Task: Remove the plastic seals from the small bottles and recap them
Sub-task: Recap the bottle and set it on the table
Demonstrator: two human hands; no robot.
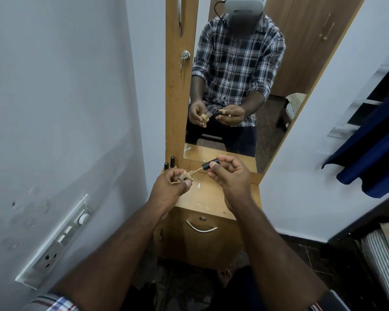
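Just below the middle of the frame, our left hand pinches a small beige bottle, tilted with its neck toward the right, fingers curled around its body and thumb across the front. Our right hand grips the black cap between thumb and forefinger; the cap is off the neck, and its brush stem runs down to the bottle's mouth. Both are held above the wooden counter, in front of the mirror. Two more black-capped bottles stand at the counter's back left corner. We cannot see a plastic seal on the held bottle, so we judge it is either gone or too small to tell. If we are recapping, we should line the stem up with the neck, keep the bottle steady and closer to upright so nothing drips, lower the cap straight, then twist it snug without cross-threading. A firm left-hand hold matters, since the bottle looks smooth and could slip.
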